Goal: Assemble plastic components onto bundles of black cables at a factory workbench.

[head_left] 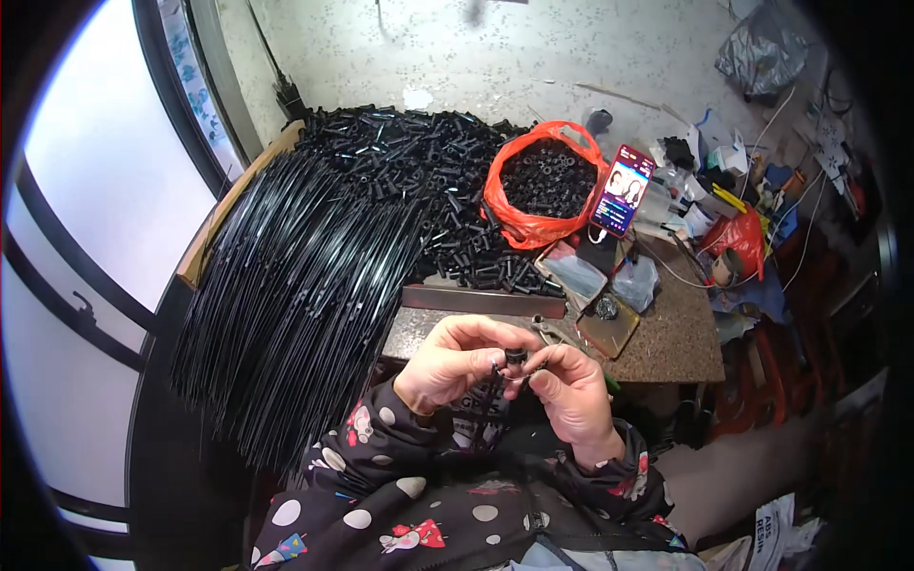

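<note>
My two hands meet over the near edge of the table. My left hand [462, 357] is closed in a pinch around a small black cylindrical part [515, 357], whose dark end shows between the fingers. Close against that part, my right hand [573, 390] has thumb and fingers pressed together; a thin pale strand seems to run between the hands, but what the right fingertips grip is too small to make out. Something thin and black hangs below the left fingertips. Beyond the hands lies a big heap of small black tubular parts [381, 143].
Long thin black rods [295, 285] hang over the table's left side. An orange-red plastic bag [519, 228] of small black parts stands behind, beside a lit phone [624, 190]. A metal strip [486, 301] edges the heap. Clutter [733, 228] fills the right.
</note>
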Available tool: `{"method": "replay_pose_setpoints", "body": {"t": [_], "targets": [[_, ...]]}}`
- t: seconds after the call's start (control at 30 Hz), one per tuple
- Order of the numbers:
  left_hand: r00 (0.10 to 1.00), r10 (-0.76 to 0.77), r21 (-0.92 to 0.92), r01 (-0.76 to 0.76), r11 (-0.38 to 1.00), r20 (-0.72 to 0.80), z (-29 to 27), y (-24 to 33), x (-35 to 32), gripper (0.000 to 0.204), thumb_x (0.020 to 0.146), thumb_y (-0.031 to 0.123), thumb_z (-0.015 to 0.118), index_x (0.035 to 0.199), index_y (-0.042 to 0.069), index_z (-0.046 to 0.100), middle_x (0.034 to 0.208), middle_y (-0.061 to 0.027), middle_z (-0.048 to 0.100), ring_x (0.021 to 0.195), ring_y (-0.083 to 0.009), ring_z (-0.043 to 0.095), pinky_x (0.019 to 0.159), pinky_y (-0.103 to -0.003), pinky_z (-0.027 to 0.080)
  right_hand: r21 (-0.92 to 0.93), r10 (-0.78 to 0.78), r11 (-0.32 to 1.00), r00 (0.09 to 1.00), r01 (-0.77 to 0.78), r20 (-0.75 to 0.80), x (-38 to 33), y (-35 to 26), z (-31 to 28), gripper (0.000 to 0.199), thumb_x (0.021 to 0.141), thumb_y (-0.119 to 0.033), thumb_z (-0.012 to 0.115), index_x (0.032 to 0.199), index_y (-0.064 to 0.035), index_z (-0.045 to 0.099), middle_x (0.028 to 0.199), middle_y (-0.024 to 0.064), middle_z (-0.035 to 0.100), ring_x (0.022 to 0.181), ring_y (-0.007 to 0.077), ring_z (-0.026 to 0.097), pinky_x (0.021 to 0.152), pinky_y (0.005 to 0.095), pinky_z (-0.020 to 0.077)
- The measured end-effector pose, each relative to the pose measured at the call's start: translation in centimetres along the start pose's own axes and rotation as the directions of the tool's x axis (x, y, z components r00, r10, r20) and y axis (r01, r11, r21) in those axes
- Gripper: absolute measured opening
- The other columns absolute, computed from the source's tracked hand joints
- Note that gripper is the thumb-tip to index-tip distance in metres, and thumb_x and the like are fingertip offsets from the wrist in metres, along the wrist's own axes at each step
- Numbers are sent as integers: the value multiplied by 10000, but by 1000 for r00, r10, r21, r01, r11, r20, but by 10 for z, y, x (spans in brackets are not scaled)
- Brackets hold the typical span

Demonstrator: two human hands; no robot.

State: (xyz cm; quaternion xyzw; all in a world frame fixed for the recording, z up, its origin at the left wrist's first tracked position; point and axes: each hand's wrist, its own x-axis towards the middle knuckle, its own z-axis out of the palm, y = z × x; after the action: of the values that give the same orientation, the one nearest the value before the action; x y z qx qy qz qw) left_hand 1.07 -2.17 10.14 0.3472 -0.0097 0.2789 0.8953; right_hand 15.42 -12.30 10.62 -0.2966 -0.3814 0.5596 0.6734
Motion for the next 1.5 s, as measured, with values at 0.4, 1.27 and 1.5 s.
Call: {"method": "replay_pose_setpoints", "body": {"t": [0.4, 1.27, 1.5], "targets": [[977, 79, 232, -125, 965, 198, 3, 10, -6, 159, 787, 3, 597, 932, -46, 639, 1025, -160, 538, 817, -210, 589, 698, -302, 511, 134, -14, 991, 999, 19, -39, -5, 3, 11, 164, 764, 38, 639, 887, -7, 542, 848, 89, 602, 763, 195, 621, 706, 324, 541], [872, 419, 300, -340, 891, -255, 32, -48, 7, 118, 760, -28, 639, 862, -14, 581, 929, -57, 548, 830, -113, 536, 729, -240, 437, -155, -224, 969, 944, 190, -243, -8, 4, -9, 231, 790, -58, 650, 1005, 7, 593, 951, 58, 611, 837, 125, 586, 770, 229, 460], [924, 364, 452, -277, 848, -116, 32, -36, -3, 128, 766, -24, 641, 867, -8, 564, 902, -42, 555, 816, -97, 521, 725, -229, 426, -384, -267, 905, 949, 185, -171, -13, -10, -7, 199, 751, -87, 697, 907, 13, 625, 886, 33, 549, 664, 78, 523, 554, 171, 412]]}}
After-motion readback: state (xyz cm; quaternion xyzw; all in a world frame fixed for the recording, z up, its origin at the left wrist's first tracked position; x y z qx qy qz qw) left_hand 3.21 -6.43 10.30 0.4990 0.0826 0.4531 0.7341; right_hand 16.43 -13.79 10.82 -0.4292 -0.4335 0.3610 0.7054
